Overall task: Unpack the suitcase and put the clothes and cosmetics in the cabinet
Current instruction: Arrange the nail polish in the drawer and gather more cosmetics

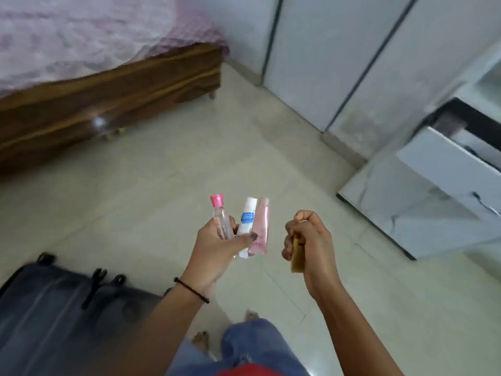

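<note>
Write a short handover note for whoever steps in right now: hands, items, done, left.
Left hand: closed on three cosmetics, a clear bottle with pink cap, a white tube and a pink tube.
Right hand: closed on a tan flat item; too blurred to identify.
Suitcase: on the floor, lower left.
Cabinet: ahead right, a drawer standing open.
Done: these items picked up.
Left: store them in the cabinet; clothes not in view.

Left hand [217, 245] raised at mid-frame, palm turned up, fingers and thumb curled closed around held items; thin black band on the left wrist [191, 289]. Right hand [307, 240] level beside it, apart, clenched in a fist on a held object, back of hand facing camera. Both forearms bare, extending forward from lower frame.
</note>
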